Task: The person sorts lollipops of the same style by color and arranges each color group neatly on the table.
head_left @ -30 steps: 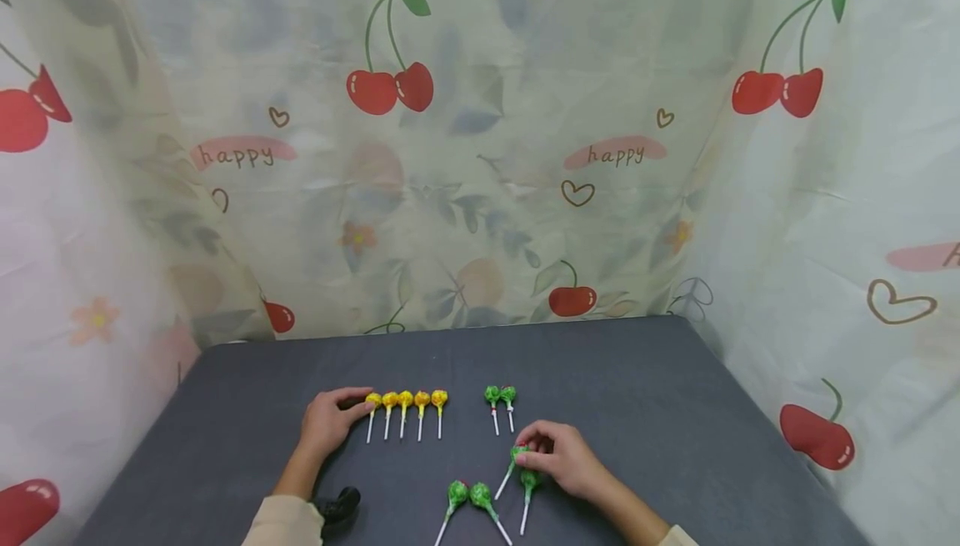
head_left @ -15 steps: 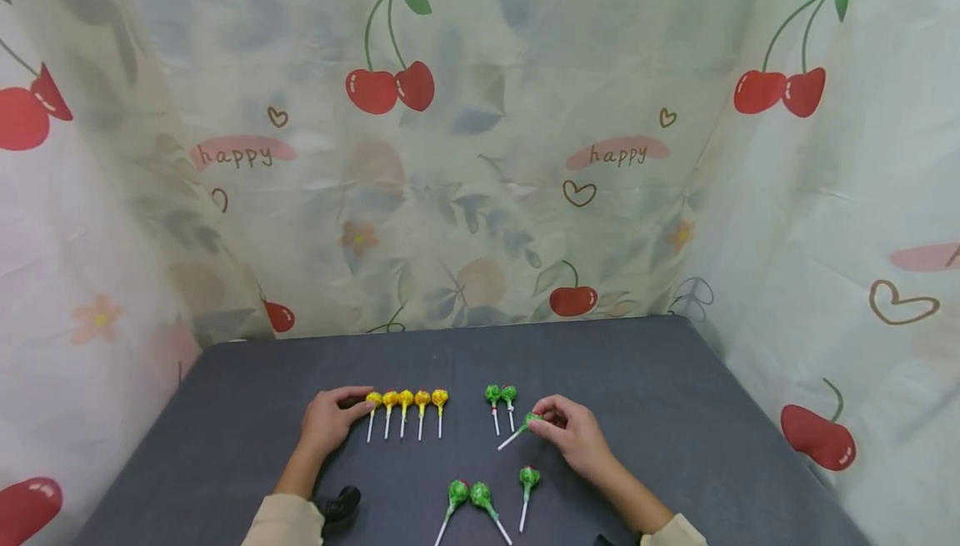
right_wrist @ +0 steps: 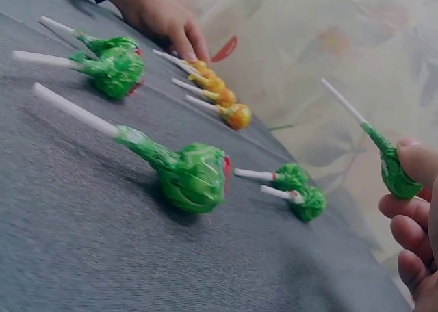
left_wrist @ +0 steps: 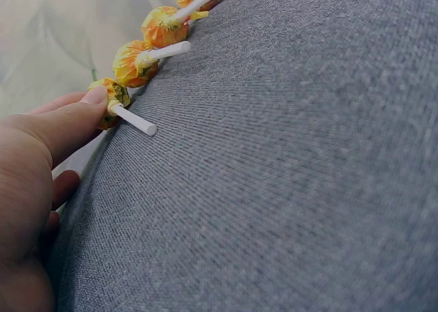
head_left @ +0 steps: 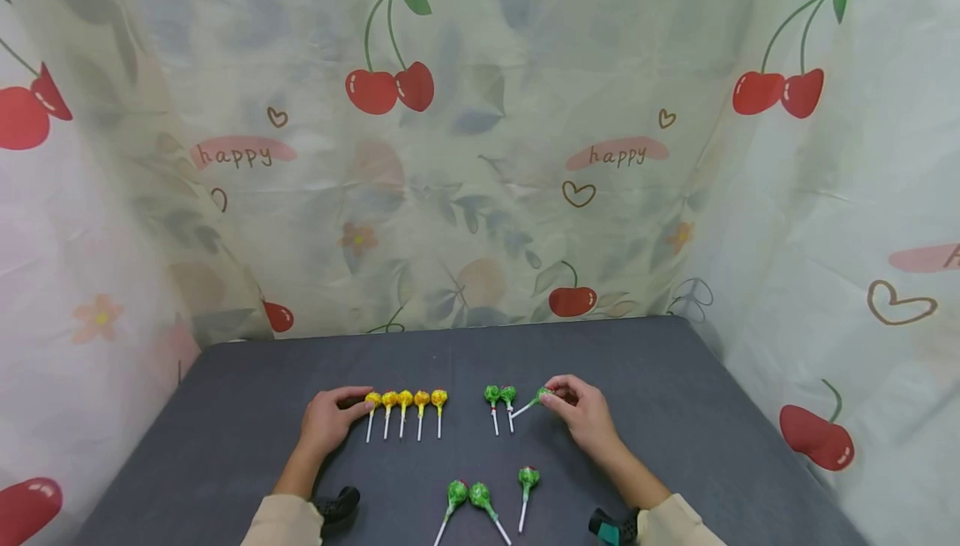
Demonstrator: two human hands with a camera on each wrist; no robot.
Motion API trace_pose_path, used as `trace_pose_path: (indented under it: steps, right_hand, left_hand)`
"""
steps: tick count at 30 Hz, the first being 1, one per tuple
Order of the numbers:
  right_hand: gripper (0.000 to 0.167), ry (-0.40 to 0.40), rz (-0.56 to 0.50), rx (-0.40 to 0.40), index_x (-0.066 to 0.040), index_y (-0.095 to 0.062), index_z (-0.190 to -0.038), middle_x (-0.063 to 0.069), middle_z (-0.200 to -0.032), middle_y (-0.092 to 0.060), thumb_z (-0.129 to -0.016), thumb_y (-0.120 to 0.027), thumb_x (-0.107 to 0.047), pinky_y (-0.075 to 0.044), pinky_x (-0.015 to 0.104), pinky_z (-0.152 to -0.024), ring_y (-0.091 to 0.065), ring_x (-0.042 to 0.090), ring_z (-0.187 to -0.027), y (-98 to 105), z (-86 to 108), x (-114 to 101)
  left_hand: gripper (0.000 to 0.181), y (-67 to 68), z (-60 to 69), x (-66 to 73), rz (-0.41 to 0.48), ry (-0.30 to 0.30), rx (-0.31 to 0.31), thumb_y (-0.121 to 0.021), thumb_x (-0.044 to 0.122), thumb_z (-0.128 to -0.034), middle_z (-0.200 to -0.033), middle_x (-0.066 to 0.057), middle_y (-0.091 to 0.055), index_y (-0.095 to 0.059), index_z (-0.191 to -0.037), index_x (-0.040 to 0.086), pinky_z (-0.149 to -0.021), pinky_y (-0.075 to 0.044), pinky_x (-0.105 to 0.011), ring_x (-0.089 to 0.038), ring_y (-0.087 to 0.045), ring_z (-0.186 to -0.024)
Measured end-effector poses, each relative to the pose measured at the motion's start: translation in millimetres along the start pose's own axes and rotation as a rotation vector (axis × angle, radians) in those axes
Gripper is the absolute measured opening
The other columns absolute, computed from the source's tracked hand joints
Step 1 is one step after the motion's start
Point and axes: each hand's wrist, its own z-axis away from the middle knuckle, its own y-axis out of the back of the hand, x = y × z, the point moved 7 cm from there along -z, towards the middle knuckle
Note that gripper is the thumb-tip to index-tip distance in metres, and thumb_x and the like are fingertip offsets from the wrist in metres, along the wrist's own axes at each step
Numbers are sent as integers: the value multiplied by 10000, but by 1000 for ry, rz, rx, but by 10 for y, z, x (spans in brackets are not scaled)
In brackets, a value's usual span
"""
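My right hand [head_left: 581, 413] pinches a green lollipop [right_wrist: 393, 168] by its wrapped head between thumb and fingers, its white stick slanting to the left. In the right wrist view it is held above the cloth. Just left of it lie two green lollipops [head_left: 500, 396] side by side. At the left, my left hand [head_left: 326, 425] pinches the head of the end yellow lollipop [left_wrist: 113, 103]. That one belongs to a row of several yellow lollipops [head_left: 406, 400], sticks pointing toward me.
Nearer me lie two green lollipops [head_left: 480, 494] with sticks splayed apart, and a single green lollipop [head_left: 528, 477] right of them. All rest on the dark grey cloth [head_left: 420, 363]. A patterned curtain [head_left: 480, 154] stands behind and at both sides.
My right hand has lifted the green lollipop from beside the front ones and carried it back and right, next to the rear green pair. My left hand stays put.
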Motion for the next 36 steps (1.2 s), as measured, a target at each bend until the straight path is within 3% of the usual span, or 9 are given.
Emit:
trace_pose_path:
  steps: [7, 15, 25, 36]
  right_hand:
    - [147, 4, 92, -26, -91, -724, -919, -33, -772, -665, -793, -800, -77, -487, 237, -621, -598, 104, -691, 0, -168, 96]
    - [187, -60, 187, -99, -105, -751, -1008, -29, -872, -687, -825, -781, -123, -504, 304, -709, -610, 134, -793, -67, -298, 244]
    - [198, -131, 162, -155, -47, -729, -1045, -9, -831, -644, -848, -746, -62, -488, 277, -590, -572, 129, -678, -239, -323, 363]
    - [208, -184, 157, -177, -51, -729, -1052, -6, -864, -664, -844, -740, -39, -499, 295, -610, -584, 128, -692, -320, -302, 440]
  left_hand:
    - [285, 9, 20, 12, 2, 9, 5, -749, 263, -869, -1148, -102, -690, -750, -1129, 147, -972, -413, -554, -354, -583, -1129]
    - [288, 3, 24, 6, -3, 11, 7, -754, 274, -864, -1149, -106, -689, -753, -1125, 152, -966, -415, -554, -358, -581, -1129]
    - [291, -2, 19, 7, 2, 10, 10, -758, 274, -860, -1149, -113, -689, -754, -1121, 145, -962, -420, -551, -358, -584, -1126]
    - [292, -10, 11, -6, -1, 18, 8, -758, 277, -861, -1156, -112, -686, -753, -1123, 150, -965, -413, -557, -361, -579, -1130]
